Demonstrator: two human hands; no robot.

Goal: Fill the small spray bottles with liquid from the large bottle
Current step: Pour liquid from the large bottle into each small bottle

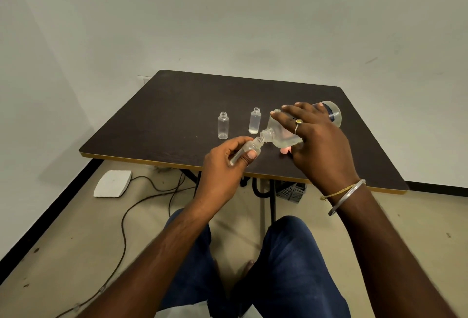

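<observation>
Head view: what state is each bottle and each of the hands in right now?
held small bottle: uncapped, tilted, off the table
large bottle: tipped, uncapped, mouth at the held small bottle's mouth
left standing bottle: upright, uncapped, looks empty
right standing bottle: upright, uncapped, a little liquid at bottom
left hand: grips held small bottle
right hand: grips large bottle

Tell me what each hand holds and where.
The left hand grips a small spray bottle around its body; the right hand grips the tilted large bottle around its middle.
</observation>
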